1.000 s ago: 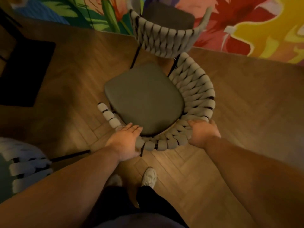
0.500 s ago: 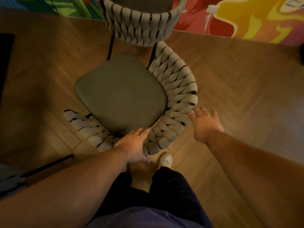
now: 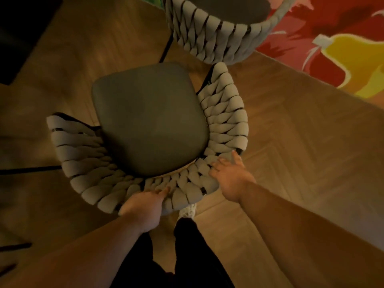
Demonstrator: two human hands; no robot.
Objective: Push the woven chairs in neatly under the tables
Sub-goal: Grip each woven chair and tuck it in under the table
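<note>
A woven chair with a grey-green seat cushion stands right in front of me on the wooden floor, its curved back towards me. My left hand rests on the near rim of the woven back. Further right on the same back, my right hand touches the weave with its fingers spread. A second woven chair stands just beyond, its back nearly touching the first chair's right arm.
A bright flower-painted wall runs along the top right. A dark shape fills the top left corner. A thin black bar lies along the floor at the left. My shoe shows under the chair's back.
The chair has turned, its open front now pointing more to the upper left. My right hand came off the back and is on it again; my left hand stayed on the rim.
</note>
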